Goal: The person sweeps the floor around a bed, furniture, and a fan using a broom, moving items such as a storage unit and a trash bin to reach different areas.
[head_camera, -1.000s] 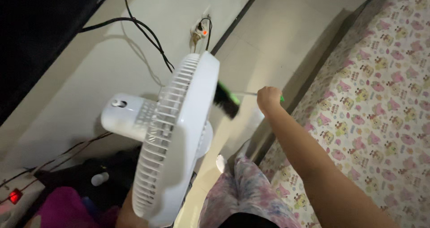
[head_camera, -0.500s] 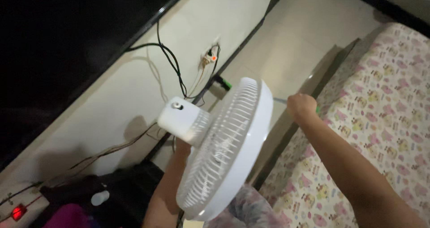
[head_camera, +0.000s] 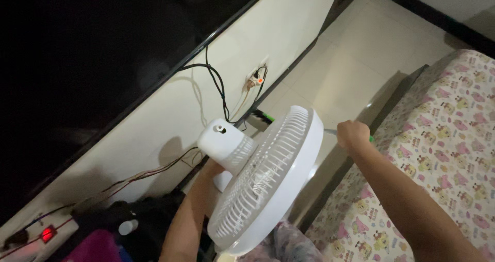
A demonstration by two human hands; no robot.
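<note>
Head view: brush (head_camera: pixel 260 116) beyond fan rim (head_camera: pixel 309 154)

Open floor (head_camera: pixel 356 51) lies clear beyond the white fan (head_camera: pixel 268 179). The bed (head_camera: pixel 443 148) hems the right side – the wall (head_camera: pixel 170 112) with its hanging cables (head_camera: pixel 219 87) closes the left.

head view, looking down, close

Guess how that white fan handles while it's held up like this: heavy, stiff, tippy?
Probably light for its size: the left hand alone props the white fan near its motor housing. The ribbed grille looks stiff but thin, likely to flex under pressure. The wide head probably makes it top-heavy and apt to swing.
</note>
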